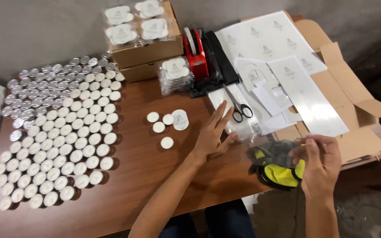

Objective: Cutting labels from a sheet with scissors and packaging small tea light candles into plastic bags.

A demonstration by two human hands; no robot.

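Resting flat near the front edge of the wooden surface (146,176), the left hand (212,134) has its fingers spread apart, the fingertips touching a clear plastic bag (239,128) beside the scissors (240,108). The right hand (320,163), off the surface's front right corner, has its fingers pinched together on another clear bag's (272,152) edge above a yellow and black glove (278,174). Four loose tealights (167,142) lie just left of the left hand.
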